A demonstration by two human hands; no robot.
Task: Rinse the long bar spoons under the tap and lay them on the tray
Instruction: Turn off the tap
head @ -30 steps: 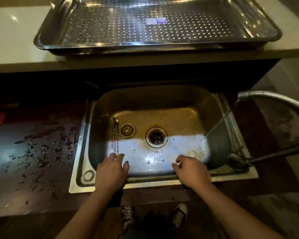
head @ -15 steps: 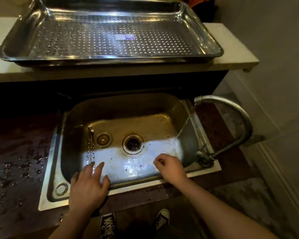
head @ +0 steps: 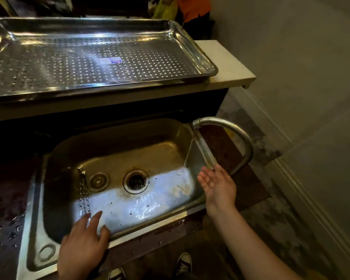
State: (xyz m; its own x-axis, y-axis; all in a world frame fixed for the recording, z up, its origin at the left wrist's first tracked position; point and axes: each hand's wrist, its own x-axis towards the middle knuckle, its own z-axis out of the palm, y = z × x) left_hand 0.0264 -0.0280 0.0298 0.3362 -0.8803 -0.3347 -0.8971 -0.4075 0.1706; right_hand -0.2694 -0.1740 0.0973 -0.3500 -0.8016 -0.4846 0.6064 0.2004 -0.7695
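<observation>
Two long bar spoons [head: 83, 190] lie side by side on the floor of the sink [head: 117, 138], left of the drain and well apart from the stream of the tap [head: 226, 123]. The left hand [head: 83, 241] rests palm down over the near rim, fingers straight and spread, tips at the spoons' near ends; contact cannot be told. The right hand [head: 218, 184] is palm up at the right rim, fingers straight and slightly apart.

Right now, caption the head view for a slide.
Left hand at bar spoons in sink; right hand open beside running tap.
</observation>
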